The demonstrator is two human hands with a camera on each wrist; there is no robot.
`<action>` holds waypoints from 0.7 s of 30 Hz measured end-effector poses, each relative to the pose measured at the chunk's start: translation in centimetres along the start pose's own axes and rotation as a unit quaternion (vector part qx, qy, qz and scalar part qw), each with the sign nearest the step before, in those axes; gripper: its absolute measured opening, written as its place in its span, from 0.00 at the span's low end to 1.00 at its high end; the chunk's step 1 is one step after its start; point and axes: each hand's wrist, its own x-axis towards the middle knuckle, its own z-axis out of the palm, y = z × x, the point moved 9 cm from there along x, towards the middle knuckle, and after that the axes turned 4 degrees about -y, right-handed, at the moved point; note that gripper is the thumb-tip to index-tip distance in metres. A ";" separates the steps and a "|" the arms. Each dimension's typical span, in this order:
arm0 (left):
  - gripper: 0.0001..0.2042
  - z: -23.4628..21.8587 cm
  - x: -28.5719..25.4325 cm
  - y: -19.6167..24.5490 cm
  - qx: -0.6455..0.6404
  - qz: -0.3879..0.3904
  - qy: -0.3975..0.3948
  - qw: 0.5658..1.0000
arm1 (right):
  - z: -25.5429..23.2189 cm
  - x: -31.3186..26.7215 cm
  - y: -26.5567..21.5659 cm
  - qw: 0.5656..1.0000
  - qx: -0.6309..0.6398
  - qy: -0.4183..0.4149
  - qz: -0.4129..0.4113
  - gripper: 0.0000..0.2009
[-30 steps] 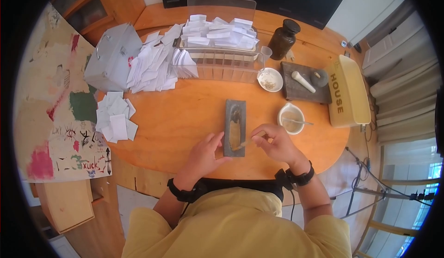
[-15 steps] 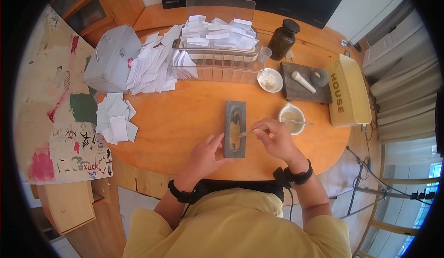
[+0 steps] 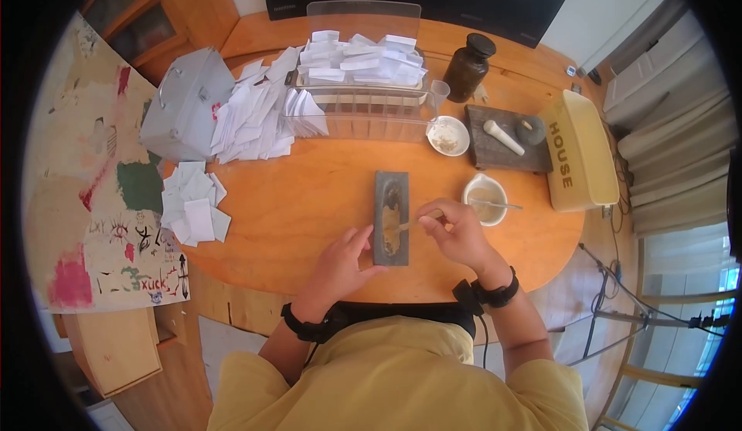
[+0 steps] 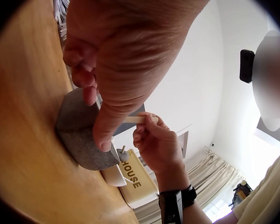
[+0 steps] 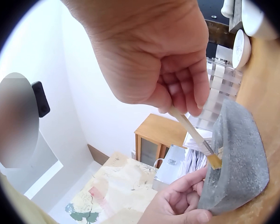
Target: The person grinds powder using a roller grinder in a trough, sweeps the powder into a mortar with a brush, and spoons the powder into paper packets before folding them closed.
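A grey stone trough (image 3: 379,211) lies lengthwise on the table, with tan material in its hollow. Its left side and near end are held by the left hand (image 3: 337,267), thumb on the near end in the left wrist view. The right hand (image 3: 464,238) pinches a thin brush by its pale handle (image 5: 186,125). The brush's yellow bristles (image 5: 214,161) reach into the trough (image 5: 247,163). Some of the hollow is hidden in both wrist views.
To the right stands a white mortar (image 3: 501,213) with a rod in it. Behind are a small white dish (image 3: 456,136), a dark board (image 3: 483,153) with a pestle, a brown jar (image 3: 465,76) and a yellow bin (image 3: 583,153). White papers (image 3: 199,218) lie left, near a metal case (image 3: 182,114).
The right hand and brush have moved a little away from the body, from the trough's near end towards its middle. The left hand keeps its hold on the trough.
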 end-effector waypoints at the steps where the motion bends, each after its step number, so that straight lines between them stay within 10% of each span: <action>1: 0.34 0.0 0.0 0.1 0.003 0.004 0.001 1.000 | 0.1 -0.1 0.0 1.000 0.006 -0.015 0.003 0.03; 21: 0.46 0.9 0.4 1.8 0.087 -0.045 0.055 0.994 | 0.0 -3.1 -3.2 0.992 -0.077 0.064 -0.075 0.04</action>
